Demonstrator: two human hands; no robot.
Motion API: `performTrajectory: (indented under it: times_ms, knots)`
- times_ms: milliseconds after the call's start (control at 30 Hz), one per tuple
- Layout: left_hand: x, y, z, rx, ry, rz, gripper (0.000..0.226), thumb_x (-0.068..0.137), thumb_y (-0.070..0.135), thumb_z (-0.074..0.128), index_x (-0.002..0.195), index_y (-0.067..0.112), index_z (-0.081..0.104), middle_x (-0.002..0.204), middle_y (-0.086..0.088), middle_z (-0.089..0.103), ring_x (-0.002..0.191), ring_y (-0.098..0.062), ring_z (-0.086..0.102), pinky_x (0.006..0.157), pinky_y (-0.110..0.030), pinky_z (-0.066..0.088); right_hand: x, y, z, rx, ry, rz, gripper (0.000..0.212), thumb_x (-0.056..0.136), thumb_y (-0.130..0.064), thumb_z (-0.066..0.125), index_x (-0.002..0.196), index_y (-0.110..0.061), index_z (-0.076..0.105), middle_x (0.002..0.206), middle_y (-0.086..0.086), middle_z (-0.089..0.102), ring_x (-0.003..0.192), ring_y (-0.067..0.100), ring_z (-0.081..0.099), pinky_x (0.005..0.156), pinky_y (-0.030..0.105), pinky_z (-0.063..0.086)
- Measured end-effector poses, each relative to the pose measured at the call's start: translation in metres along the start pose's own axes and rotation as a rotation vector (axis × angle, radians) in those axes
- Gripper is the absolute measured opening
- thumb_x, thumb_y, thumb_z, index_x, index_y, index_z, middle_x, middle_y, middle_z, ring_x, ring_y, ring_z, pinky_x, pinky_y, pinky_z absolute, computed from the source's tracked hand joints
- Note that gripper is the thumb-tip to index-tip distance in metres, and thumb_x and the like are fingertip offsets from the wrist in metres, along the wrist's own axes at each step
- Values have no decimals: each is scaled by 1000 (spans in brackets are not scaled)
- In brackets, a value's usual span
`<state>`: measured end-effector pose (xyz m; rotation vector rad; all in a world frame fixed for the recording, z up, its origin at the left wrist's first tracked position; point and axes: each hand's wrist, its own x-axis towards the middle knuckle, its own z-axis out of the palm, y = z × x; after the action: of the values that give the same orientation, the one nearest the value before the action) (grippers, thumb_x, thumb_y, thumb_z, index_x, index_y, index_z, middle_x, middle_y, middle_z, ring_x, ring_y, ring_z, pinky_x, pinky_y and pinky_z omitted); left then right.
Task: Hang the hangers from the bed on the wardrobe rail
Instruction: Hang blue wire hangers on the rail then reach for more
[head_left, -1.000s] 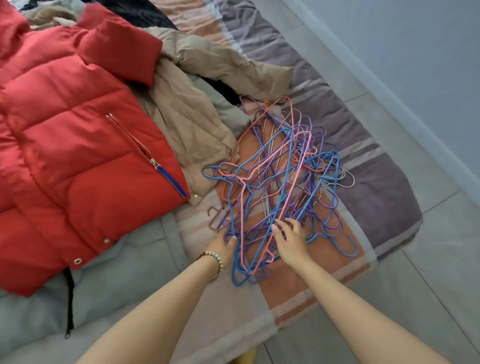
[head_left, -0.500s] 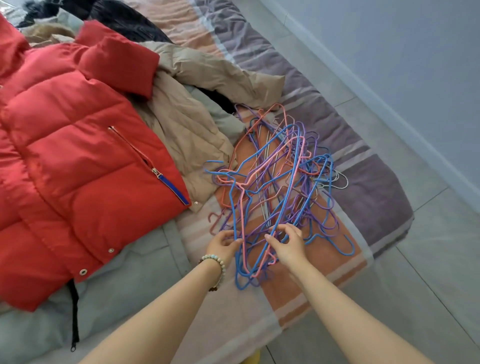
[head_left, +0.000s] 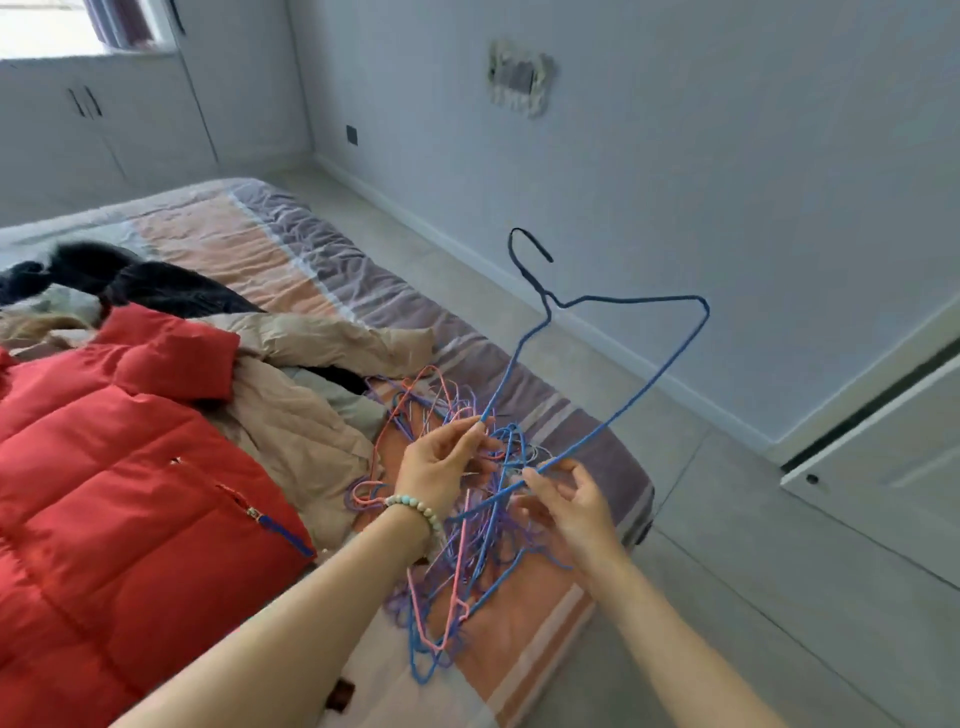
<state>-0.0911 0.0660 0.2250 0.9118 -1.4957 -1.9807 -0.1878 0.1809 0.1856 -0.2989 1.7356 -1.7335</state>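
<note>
Blue hanger (head_left: 639, 298), red jacket (head_left: 119, 493), striped bedspread (head_left: 311, 270) (orange, purple)

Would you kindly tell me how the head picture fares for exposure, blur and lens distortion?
Head view: the window is blown out white; the wide lens bows the skirting board; the wall fixture and dark clothes look smeared; the blue hanger reads sharper.

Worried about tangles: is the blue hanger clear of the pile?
Cannot tell. The blue hanger is raised hook-up, left hand pinching it, but its low corner overlaps the pile.
</note>
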Motion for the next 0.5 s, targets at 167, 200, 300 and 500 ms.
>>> performTrajectory:
  times_ms: [167,200,300,500]
  knots:
    - [-38,103,55,102,-239,217,16,92,10,50,90,15,65,61,12,69,47,0,58,50,-12,50,-64,-121,-42,-164,172,-249,16,87,-21,64,86,-8,55,71,9,66,55,16,60,53,19,50]
    - [-48,122,65,137,-290,262,16,92,10,50,91,15,65,62,11,70,48,1,58,52,-12,50,-80,-146,-50,-180,197,-312,16,88,-23,63,88,-8,56,74,8,67,58,16,61,55,19,50]
    - [-85,179,99,217,-440,393,18,92,13,51,90,21,67,68,9,71,55,-1,59,56,-15,51,-131,-219,-68,-212,251,-476,15,88,-34,58,98,-22,58,92,0,69,75,9,66,68,19,54]
    - [-171,275,167,296,-684,642,18,92,21,51,94,22,69,77,6,73,65,-5,63,59,-14,49,-241,-324,-100,-241,355,-738,28,88,-40,53,113,-29,61,105,-12,68,96,-2,64,85,15,52]
